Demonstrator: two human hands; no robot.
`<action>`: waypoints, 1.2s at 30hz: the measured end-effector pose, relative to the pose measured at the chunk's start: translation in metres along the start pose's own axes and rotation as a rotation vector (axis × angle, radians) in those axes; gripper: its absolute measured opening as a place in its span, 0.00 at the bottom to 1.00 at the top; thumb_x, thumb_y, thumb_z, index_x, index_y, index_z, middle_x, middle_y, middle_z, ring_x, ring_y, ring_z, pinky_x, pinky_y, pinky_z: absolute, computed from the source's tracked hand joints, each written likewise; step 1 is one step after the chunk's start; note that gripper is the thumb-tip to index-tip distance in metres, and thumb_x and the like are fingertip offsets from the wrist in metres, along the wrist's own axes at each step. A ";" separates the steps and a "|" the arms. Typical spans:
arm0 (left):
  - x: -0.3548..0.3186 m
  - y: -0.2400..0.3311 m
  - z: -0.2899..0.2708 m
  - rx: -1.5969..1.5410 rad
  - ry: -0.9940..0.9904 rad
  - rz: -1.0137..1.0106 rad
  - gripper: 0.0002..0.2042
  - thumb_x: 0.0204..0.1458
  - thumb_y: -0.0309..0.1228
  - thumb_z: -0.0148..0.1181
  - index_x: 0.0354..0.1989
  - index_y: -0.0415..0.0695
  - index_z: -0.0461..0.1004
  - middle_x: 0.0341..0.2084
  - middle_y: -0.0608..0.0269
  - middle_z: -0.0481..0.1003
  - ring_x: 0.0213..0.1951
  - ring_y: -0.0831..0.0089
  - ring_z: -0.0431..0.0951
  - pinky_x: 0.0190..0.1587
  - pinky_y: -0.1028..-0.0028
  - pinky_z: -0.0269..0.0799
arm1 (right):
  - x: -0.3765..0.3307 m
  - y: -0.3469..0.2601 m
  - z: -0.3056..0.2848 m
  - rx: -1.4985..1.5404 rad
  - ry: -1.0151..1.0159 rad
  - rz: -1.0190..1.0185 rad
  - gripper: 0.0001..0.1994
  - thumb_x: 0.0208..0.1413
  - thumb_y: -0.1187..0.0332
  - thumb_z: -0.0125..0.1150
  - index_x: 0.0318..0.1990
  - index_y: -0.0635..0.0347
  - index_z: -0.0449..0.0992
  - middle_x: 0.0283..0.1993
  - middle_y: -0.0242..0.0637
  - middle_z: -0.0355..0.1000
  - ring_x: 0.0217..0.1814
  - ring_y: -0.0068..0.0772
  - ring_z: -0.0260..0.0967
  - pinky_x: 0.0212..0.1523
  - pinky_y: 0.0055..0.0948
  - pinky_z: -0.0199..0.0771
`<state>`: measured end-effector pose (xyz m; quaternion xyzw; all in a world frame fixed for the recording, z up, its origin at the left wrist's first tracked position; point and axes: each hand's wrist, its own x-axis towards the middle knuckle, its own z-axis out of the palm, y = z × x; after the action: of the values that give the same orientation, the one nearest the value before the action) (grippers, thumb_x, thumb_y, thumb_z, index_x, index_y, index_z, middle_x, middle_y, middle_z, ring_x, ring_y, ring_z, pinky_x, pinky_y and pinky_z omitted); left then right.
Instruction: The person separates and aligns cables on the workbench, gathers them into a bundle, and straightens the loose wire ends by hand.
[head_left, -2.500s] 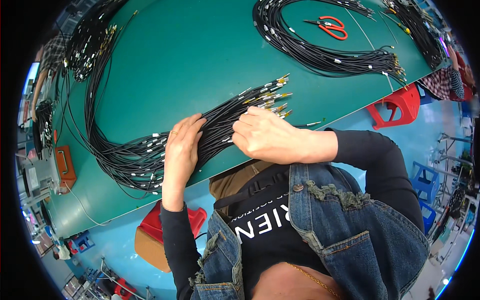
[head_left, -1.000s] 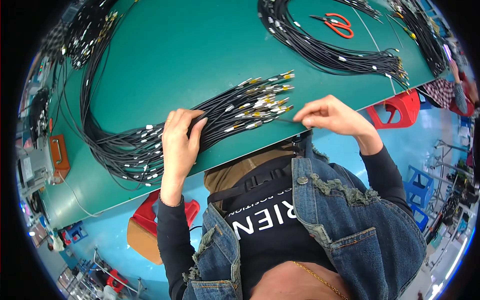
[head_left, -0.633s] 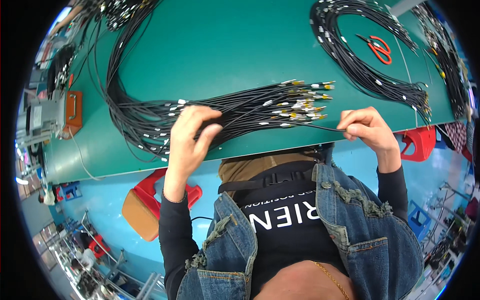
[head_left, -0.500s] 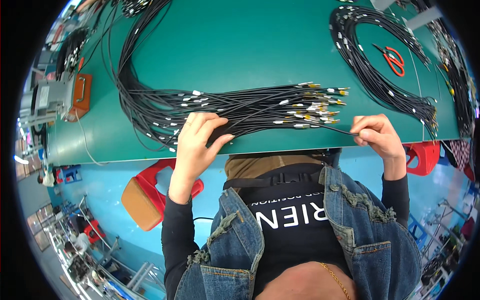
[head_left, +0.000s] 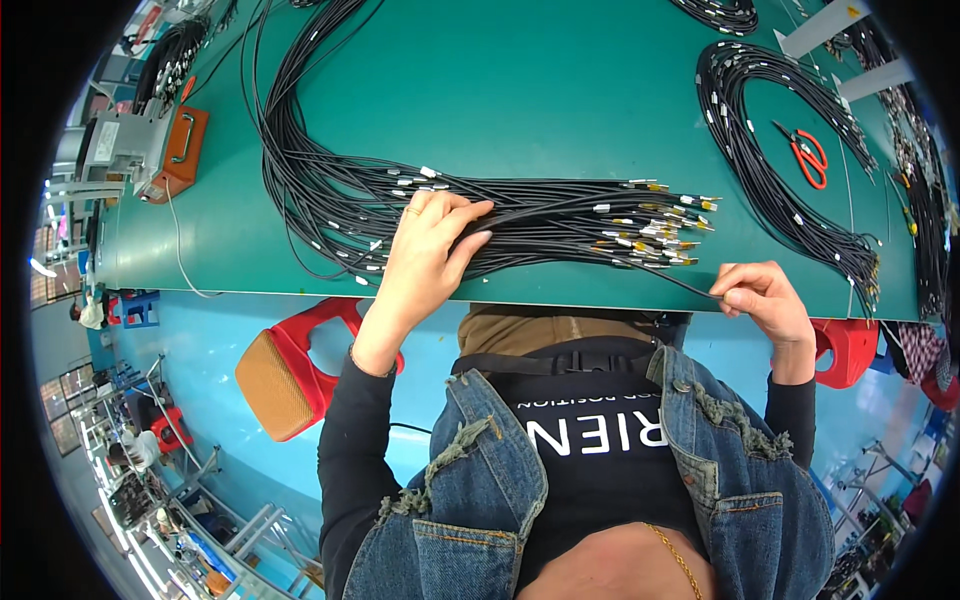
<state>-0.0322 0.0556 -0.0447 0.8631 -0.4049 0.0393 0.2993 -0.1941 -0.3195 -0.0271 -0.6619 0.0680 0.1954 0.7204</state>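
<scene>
Right hand point(head_left: 764, 304): thumb and fingers pinched closed on end of one black cable point(head_left: 680, 284), just by front edge of green surface point(head_left: 560, 100). Left hand point(head_left: 428, 252): half open, thumb apart from fingers, resting upon cable bundle point(head_left: 560, 220) near same edge. Beyond bundle, surface stretches wide. Farther right: curved second bundle point(head_left: 728, 125), red-handled tool point(head_left: 800, 143). Below edge: blue floor point(head_left: 215, 340), red stool point(head_left: 855, 350).

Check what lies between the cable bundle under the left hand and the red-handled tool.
In the head view, a second, curved black cable bundle runs between them, with green tabletop on either side.
</scene>
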 end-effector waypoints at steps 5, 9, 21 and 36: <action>0.009 -0.003 -0.003 -0.086 -0.150 -0.118 0.13 0.45 0.22 0.64 0.41 0.39 0.75 0.32 0.59 0.71 0.38 0.61 0.71 0.41 0.67 0.68 | 0.002 -0.008 0.005 -0.095 0.027 0.050 0.08 0.55 0.72 0.60 0.38 0.69 0.78 0.29 0.32 0.68 0.30 0.19 0.62 0.30 0.20 0.63; 0.015 0.003 -0.001 0.037 -0.001 0.075 0.10 0.45 0.22 0.63 0.38 0.39 0.74 0.30 0.60 0.70 0.36 0.61 0.71 0.38 0.67 0.69 | 0.002 -0.018 0.011 -0.348 0.036 0.051 0.08 0.56 0.74 0.59 0.39 0.70 0.78 0.30 0.31 0.67 0.30 0.18 0.61 0.30 0.20 0.62; -0.019 -0.002 -0.012 -0.195 0.179 0.215 0.08 0.44 0.19 0.59 0.33 0.40 0.69 0.26 0.60 0.71 0.28 0.60 0.73 0.31 0.66 0.70 | 0.038 -0.007 -0.006 -0.361 0.292 -0.089 0.09 0.58 0.72 0.55 0.40 0.69 0.76 0.30 0.30 0.67 0.28 0.17 0.58 0.28 0.19 0.57; 0.001 -0.003 0.004 0.062 0.321 0.056 0.12 0.39 0.28 0.68 0.33 0.43 0.74 0.29 0.63 0.72 0.35 0.63 0.72 0.37 0.67 0.68 | 0.048 -0.067 -0.019 -0.064 -0.031 -0.411 0.13 0.59 0.63 0.57 0.37 0.68 0.75 0.25 0.30 0.56 0.24 0.20 0.53 0.24 0.22 0.52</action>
<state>-0.0299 0.0540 -0.0492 0.8429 -0.3744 0.1974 0.3321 -0.1220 -0.3321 0.0160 -0.6815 -0.0858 0.0563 0.7245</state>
